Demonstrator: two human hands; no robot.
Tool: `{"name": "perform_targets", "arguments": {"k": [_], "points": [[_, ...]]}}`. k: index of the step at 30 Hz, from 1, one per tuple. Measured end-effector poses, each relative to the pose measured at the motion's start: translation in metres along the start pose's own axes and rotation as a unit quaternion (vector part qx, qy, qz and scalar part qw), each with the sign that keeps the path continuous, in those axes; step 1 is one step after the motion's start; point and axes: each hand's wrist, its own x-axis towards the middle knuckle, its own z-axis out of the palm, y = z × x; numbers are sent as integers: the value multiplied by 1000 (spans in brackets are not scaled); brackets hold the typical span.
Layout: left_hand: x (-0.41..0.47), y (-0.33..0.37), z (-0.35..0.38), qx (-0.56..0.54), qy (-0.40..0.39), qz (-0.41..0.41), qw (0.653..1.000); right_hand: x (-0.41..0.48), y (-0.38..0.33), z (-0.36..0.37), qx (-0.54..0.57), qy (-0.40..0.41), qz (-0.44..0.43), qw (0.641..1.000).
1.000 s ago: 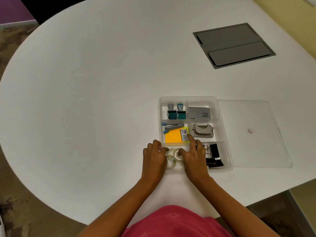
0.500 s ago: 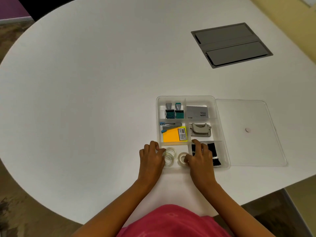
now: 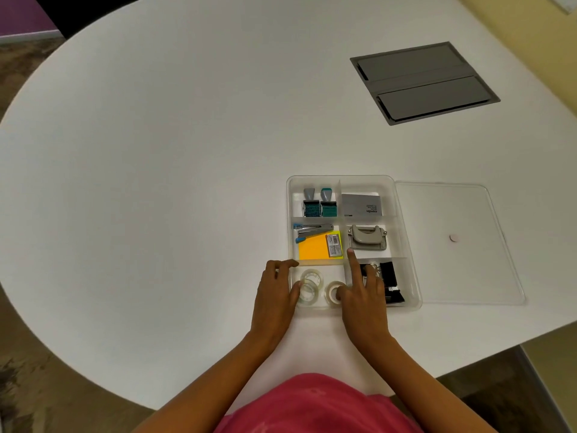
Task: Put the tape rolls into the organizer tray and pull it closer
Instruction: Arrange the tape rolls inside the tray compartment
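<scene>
The clear organizer tray [image 3: 406, 245] sits on the white table near its front edge. Three clear tape rolls lie in its near-left compartment: two overlapping rolls [image 3: 311, 281] on the left and a single roll [image 3: 331, 293] on the right. My left hand [image 3: 274, 295] clasps the tray's near-left wall, fingers outside and thumb inside against the left rolls. My right hand [image 3: 363, 295] straddles the divider beside that compartment. Its thumb touches the single roll, its index finger stretches forward along the divider, and its other fingers cover part of the binder clips.
Other compartments hold two stamps [image 3: 320, 204], a grey box [image 3: 361, 205], a stapler [image 3: 312, 229], orange sticky notes [image 3: 312, 250], a hole punch [image 3: 366, 238] and black binder clips [image 3: 392, 282]. The clear lid [image 3: 462, 245] lies flat right of the tray. A grey cable hatch [image 3: 424, 82] sits far right.
Both hands have drawn apart off the tape rolls, which now lie uncovered in the compartment. My right index finger has stretched forward. The tray has not visibly shifted.
</scene>
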Motion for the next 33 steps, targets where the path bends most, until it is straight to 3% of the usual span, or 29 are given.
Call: {"name": "perform_targets", "arguments": {"k": [8, 13, 18, 22, 33], "points": [[6, 10, 0, -160, 45, -117, 979, -5, 5, 5, -1, -8, -11, 1000], [13, 13, -2, -184, 50, -196, 962, -2, 5, 2, 11, -24, -10, 1000], [15, 12, -5, -197, 35, -220, 955, -1, 6, 3, 48, -60, 20, 997], [17, 10, -7, -199, 20, -227, 953, 11, -2, -4, 50, -23, 35, 998], [18, 9, -2, -183, 33, -219, 958, 33, -20, 4, -13, -129, 54, 990]]}}
